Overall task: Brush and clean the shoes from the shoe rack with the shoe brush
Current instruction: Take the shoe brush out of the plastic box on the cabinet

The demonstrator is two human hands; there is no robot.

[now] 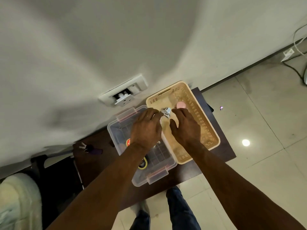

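Both hands meet over a small dark table (pixel 191 170) standing against a pale wall. The left hand (pixel 146 128) reaches in from seven o'clock, its fingers curled and its fingertips pinching a small crumpled silvery object (pixel 167 112) at the centre of the view; what that object is cannot be told. The right hand (pixel 186 127) comes in from five o'clock with fingers bent down toward the same silvery object, its fingertips at it, though whether it pinches or merely touches cannot be told. They work above the left rim of a beige perforated basket (pixel 207 127), which holds a pink rounded item (pixel 181 105) at its one o'clock end. Just beside the basket, at nine o'clock of it and touching, sits a clear plastic box (pixel 116 130) with pinkish latches, holding a round tin (pixel 142 163) with a yellow rim. No shoe brush or shoe can be made out. Keys (pixel 89 149) lie on the table's left end, and a wall socket (pixel 123 93) sits at eleven o'clock of the hands.
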